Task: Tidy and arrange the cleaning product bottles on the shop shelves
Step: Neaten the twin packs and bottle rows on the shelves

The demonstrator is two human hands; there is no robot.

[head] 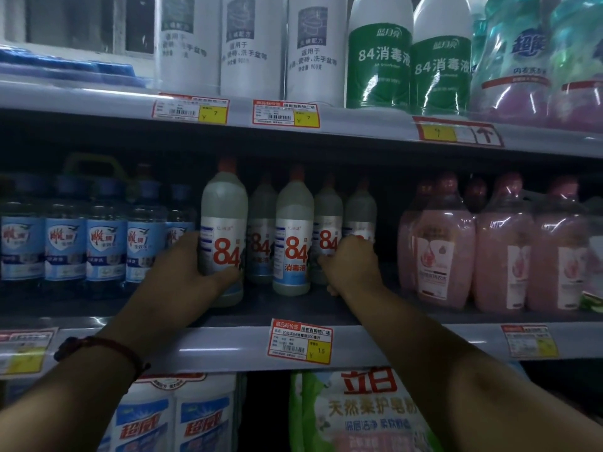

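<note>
On the middle shelf [212,345]: five 84 bottles [293,230] stand staggered, two forward and three behind.
Left hand [195,265]: wrapped round the front-left 84 bottle [223,220], which stands near the shelf edge.
Right hand [352,262]: fingers curled on the rightmost 84 bottle [360,213], deep at the back.
Done: blue bottles [65,243] and pink bottles [489,249] alongside appear to stand in rows.
To do: likely, bringing the rear bottles level and closing the gap beside the pink ones.

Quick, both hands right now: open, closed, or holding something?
Left hand: fingers wrapped round the front-left 84 bottle.
Right hand: fingers curled round the rightmost 84 bottle, set further back.
</note>
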